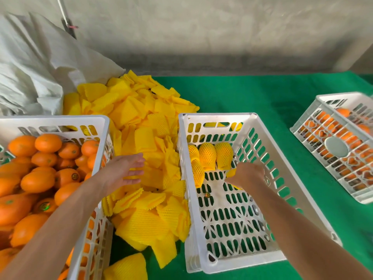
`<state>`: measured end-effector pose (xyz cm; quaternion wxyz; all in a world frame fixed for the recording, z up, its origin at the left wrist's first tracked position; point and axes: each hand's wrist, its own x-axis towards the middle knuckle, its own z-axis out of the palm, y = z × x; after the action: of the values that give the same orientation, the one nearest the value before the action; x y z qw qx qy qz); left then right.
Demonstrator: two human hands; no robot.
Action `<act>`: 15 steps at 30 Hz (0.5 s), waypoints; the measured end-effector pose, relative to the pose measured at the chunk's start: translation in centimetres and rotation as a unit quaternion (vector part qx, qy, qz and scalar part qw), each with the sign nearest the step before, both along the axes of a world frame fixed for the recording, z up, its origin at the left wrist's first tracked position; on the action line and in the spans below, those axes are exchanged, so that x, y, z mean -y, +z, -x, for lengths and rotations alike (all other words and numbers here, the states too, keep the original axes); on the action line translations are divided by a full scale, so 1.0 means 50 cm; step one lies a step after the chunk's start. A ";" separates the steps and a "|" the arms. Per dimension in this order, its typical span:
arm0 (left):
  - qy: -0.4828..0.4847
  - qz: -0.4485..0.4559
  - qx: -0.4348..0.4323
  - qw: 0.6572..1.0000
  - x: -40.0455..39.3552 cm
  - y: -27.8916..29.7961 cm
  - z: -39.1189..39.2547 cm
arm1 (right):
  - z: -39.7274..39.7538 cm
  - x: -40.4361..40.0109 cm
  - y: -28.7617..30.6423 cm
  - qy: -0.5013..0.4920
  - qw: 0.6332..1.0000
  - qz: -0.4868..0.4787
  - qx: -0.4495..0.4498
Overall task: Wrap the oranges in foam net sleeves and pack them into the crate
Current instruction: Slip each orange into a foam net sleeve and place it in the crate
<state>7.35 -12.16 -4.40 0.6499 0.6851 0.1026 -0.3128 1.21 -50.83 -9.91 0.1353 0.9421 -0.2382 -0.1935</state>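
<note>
Crates: three white slotted ones on a green cloth. Packing crate at centre; full crate at 9 o'clock; third crate at 3 o'clock, tilted, with oranges showing through its slots.
Wrapped oranges: four clearly seen in yellow net at the packing crate's far end, 12 o'clock side; three in a row, one nearer, left.
Fifth wrapped orange: only a yellow edge shows under the right hand.
Bare oranges: heaped in the full crate, too many to count.
Sleeves: loose yellow pile between the full crate and the packing crate, uncounted; one more lies at 6 o'clock.
Left hand: released, fingers straight, palm turned right, above the sleeves, holding nothing.
Right hand: inside the packing crate, back up, fingers bent down over the fifth wrapped orange; grasp cannot be told.
Sack: white, at 10 o'clock.
</note>
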 end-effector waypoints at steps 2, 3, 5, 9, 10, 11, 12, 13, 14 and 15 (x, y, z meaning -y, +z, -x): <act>0.000 -0.006 0.003 1.000 0.000 0.000 0.000 | -0.001 -0.009 0.001 -0.020 0.999 -0.034 0.012; 0.000 -0.007 0.004 1.000 0.001 0.000 0.001 | -0.004 -0.016 0.000 -0.028 0.997 -0.065 0.022; -0.002 -0.010 0.006 1.000 0.001 -0.001 0.002 | -0.009 -0.037 -0.008 -0.052 0.987 -0.144 0.044; -0.006 -0.013 0.008 1.000 0.002 0.001 0.004 | -0.012 -0.086 -0.041 -0.109 0.945 -0.302 0.067; -0.007 -0.015 0.009 1.000 0.001 0.001 0.003 | -0.011 -0.093 -0.048 -0.123 0.933 -0.334 0.062; -0.010 -0.016 0.010 1.000 0.001 0.000 0.003 | -0.010 -0.096 -0.053 -0.138 0.921 -0.360 0.060; -0.013 -0.018 0.010 1.000 0.000 -0.001 0.002 | -0.008 -0.096 -0.057 -0.152 0.909 -0.382 0.067; -0.015 -0.020 0.011 1.000 0.001 -0.002 0.001 | -0.008 -0.094 -0.059 -0.163 0.899 -0.399 0.081; -0.018 -0.025 0.016 0.999 0.001 -0.003 0.000 | -0.010 -0.092 -0.061 -0.166 0.891 -0.410 0.100; -0.021 -0.036 0.024 0.999 0.003 -0.004 0.000 | -0.013 -0.092 -0.064 -0.163 0.888 -0.414 0.119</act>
<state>7.33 -12.29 -4.61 0.6201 0.7176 0.0837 -0.3058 1.85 -46.25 -13.12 -0.3294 0.8767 -0.3007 -0.1804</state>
